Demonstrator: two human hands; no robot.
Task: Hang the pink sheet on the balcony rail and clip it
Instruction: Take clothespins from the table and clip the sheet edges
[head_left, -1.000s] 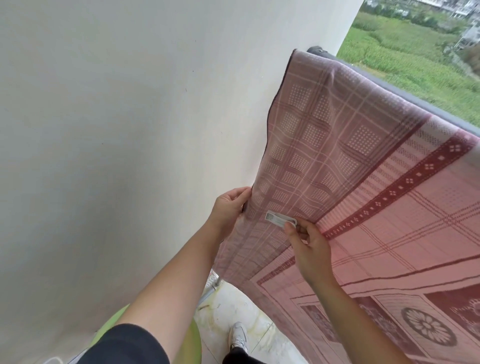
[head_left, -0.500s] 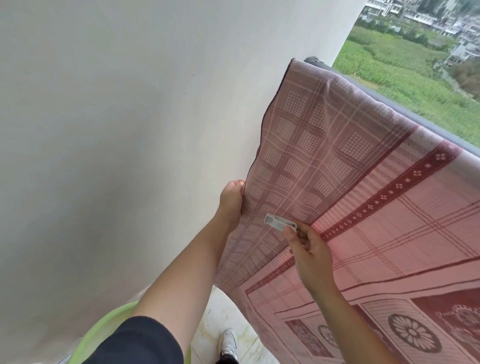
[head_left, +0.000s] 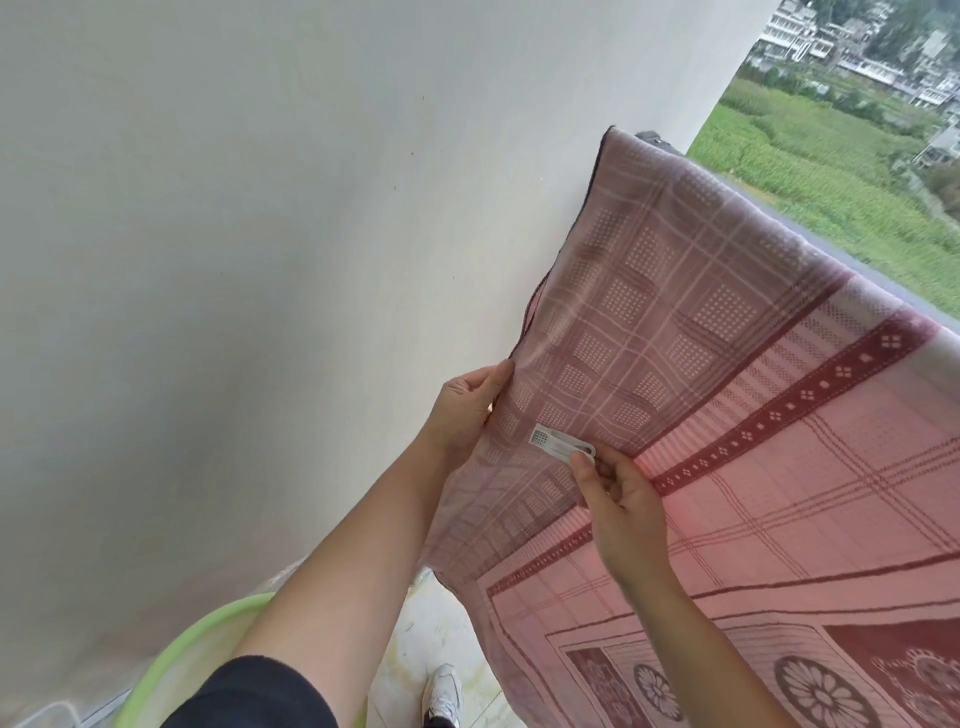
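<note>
I see the pink sheet (head_left: 727, 364) hanging over the balcony rail (head_left: 655, 141), right beside the white wall (head_left: 260, 260). My left hand (head_left: 467, 410) holds the sheet's side edge, with fingers curled round it. My right hand (head_left: 623, 509) pinches a small pale clip (head_left: 561, 444) between thumb and fingers. The clip lies flat against the sheet, near the left hand. A green tub (head_left: 192, 654) sits below.

wall (head_left: 260, 260) blocks left | sheet (head_left: 779, 467) drapes right | gap between, seemingly narrow
</note>
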